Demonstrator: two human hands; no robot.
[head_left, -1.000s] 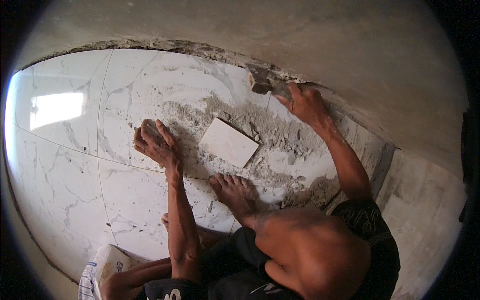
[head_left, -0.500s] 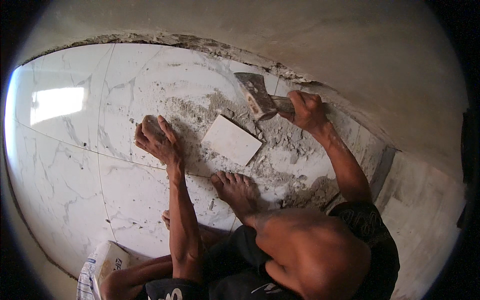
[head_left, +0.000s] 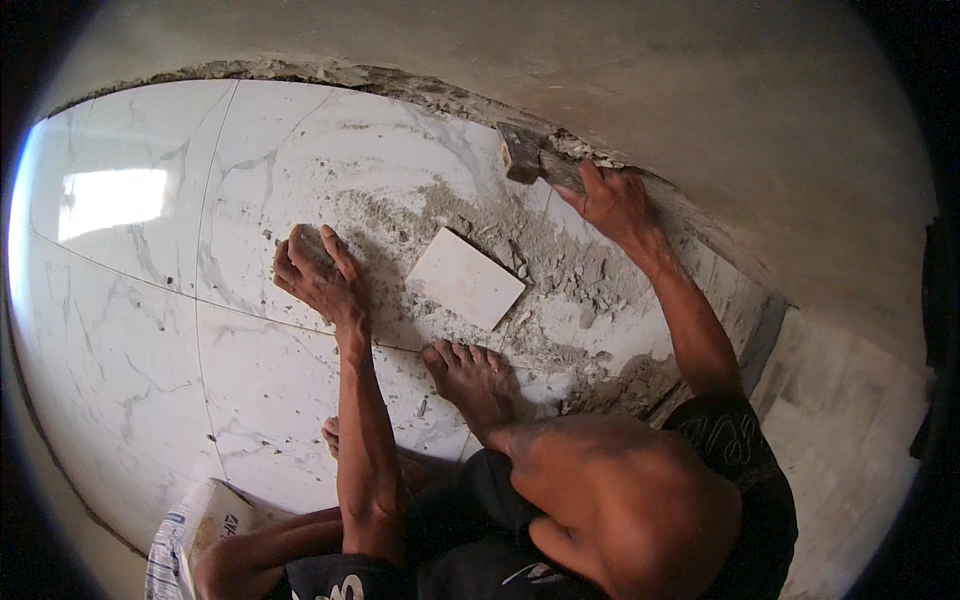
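Note:
My right hand [head_left: 618, 207] is closed around the wooden handle of a hatchet [head_left: 520, 153] with a worn metal head. The head lies close to the broken strip at the foot of the wall, above the far floor tiles. My left hand [head_left: 320, 275] leans on the marbled floor, fingers bent and apart, with nothing visibly held; the space beneath the palm is hidden. Between my hands lies a small white tile piece [head_left: 467, 279], flat on grit and mortar crumbs. Grey rubble [head_left: 570, 270] spreads to its right.
A plastered wall [head_left: 700, 110] curves along the far and right sides, with a rough gap [head_left: 400, 85] at its base. My bare foot [head_left: 472, 382] stands below the tile piece. A white printed bag [head_left: 205, 525] sits at the lower left. Crumbs dot the marbled tiles [head_left: 130, 350].
My right hand has moved the hatchet slightly up toward the wall base, and its head has turned. My left hand, the tile piece and the foot stay nearly where they were.

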